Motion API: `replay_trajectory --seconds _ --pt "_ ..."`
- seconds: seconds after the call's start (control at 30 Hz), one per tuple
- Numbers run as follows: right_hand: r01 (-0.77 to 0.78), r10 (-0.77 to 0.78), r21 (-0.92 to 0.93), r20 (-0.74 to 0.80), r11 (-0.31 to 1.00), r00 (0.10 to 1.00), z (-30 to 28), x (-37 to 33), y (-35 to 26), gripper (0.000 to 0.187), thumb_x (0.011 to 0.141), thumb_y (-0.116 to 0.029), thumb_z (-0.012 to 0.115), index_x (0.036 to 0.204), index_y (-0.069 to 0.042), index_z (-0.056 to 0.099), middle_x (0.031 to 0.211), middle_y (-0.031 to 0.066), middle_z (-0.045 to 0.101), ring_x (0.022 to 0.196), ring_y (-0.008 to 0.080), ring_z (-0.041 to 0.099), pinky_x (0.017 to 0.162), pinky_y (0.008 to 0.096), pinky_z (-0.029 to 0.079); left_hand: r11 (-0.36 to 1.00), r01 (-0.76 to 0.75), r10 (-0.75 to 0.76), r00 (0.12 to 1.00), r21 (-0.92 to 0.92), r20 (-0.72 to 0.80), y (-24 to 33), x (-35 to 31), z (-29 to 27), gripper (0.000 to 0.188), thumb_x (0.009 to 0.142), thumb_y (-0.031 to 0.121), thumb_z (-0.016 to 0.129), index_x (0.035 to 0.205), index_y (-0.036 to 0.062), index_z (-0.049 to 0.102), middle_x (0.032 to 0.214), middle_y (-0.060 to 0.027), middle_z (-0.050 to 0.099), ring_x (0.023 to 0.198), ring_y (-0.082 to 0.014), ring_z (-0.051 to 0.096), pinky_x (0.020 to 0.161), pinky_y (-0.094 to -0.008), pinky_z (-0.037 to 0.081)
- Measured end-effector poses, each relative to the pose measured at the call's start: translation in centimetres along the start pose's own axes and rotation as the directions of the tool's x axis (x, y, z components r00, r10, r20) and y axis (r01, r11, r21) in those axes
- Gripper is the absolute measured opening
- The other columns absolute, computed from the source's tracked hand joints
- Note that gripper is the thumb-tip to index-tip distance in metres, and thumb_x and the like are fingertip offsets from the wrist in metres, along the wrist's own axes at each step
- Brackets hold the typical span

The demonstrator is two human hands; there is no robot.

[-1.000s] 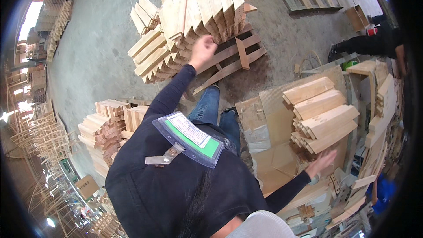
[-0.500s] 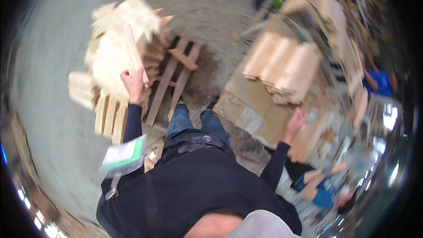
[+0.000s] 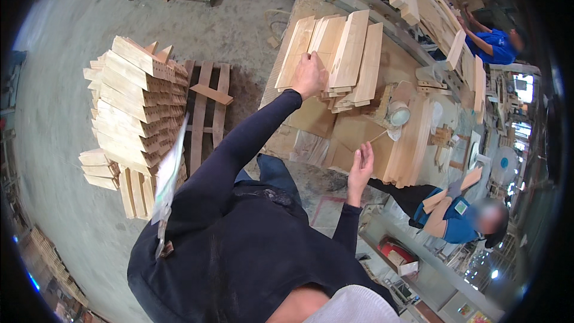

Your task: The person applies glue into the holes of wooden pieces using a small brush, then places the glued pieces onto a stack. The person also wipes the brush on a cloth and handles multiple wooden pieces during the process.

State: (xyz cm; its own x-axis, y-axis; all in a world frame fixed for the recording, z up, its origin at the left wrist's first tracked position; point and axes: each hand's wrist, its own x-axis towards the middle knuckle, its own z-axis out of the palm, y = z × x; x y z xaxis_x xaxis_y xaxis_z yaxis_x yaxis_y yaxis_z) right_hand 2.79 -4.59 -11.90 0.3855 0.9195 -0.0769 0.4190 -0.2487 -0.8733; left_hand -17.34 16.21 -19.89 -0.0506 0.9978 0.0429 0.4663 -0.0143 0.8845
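Hovering nearest me, the right hand (image 3: pixel 360 167) is hanging open with fingers spread, gripping nothing, just above the cardboard-covered workbench (image 3: pixel 347 137). I am seeing the left arm stretching forward in its dark sleeve, the left hand (image 3: pixel 310 76) pressing down, fingers curled, on the near end of a fan of pale wooden boards (image 3: pixel 341 54) lying across that bench. A small lidded tub (image 3: pixel 398 113) is sitting just beside the boards; I cannot tell what is in it. To the left, on the grey concrete floor (image 3: pixel 72 42), a pallet (image 3: pixel 206 113) is carrying a tall stack of cut planks (image 3: pixel 134 101). Farther off, another person in blue (image 3: pixel 493 45) is working at long timbers.
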Motion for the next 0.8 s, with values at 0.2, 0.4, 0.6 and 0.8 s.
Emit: replay_trajectory --seconds 0.2,0.4,0.6,0.8 --pt "-0.013 0.018 -0.025 0.214 1.000 0.977 1.7 0.6 1.1 0.042 0.095 -0.012 0.050 0.135 0.001 0.039 0.132 0.0180 0.048 0.122 0.0247 0.047 0.102 0.0345 0.037 0.997 0.024 -0.042 0.971 -0.079 -0.235 -3.6 -4.7 -5.8 0.049 0.080 0.020 0.066 0.121 -0.0017 0.049 0.111 -0.0203 0.052 0.099 -0.0311 0.057 0.086 -0.0383 0.047" --pt "-0.010 0.057 -0.089 0.545 0.996 0.836 7.6 -1.0 0.2 0.041 0.096 -0.012 0.049 0.134 0.000 0.041 0.131 0.0204 0.049 0.121 0.0251 0.049 0.101 0.0336 0.038 0.887 0.318 -0.435 0.821 -0.335 -0.370 -12.1 -17.0 -19.7 0.040 0.083 0.018 0.065 0.119 0.0030 0.055 0.104 -0.0108 0.061 0.083 -0.0148 0.062 0.076 -0.0283 0.051" --pt "0.084 0.060 -0.144 0.776 0.986 0.628 15.4 -2.2 -4.0 0.041 0.095 -0.013 0.050 0.134 0.000 0.041 0.132 0.0220 0.048 0.123 0.0256 0.047 0.102 0.0339 0.037 0.829 0.457 -0.510 0.387 -0.321 -0.768 -21.1 -30.4 -35.6 0.037 0.084 0.018 0.064 0.116 0.0018 0.056 0.103 -0.0103 0.061 0.080 -0.0150 0.061 0.072 -0.0285 0.051" --pt "0.228 0.124 -0.249 0.883 0.941 0.452 20.1 -5.5 -6.3 0.042 0.095 -0.014 0.051 0.133 0.001 0.042 0.131 0.0213 0.049 0.122 0.0250 0.048 0.101 0.0340 0.039 0.546 0.830 -0.578 0.277 -0.112 -0.768 -38.9 -39.7 -46.8 0.062 0.076 0.036 0.068 0.121 -0.0022 0.051 0.112 -0.0190 0.058 0.092 -0.0250 0.061 0.083 -0.0329 0.048"
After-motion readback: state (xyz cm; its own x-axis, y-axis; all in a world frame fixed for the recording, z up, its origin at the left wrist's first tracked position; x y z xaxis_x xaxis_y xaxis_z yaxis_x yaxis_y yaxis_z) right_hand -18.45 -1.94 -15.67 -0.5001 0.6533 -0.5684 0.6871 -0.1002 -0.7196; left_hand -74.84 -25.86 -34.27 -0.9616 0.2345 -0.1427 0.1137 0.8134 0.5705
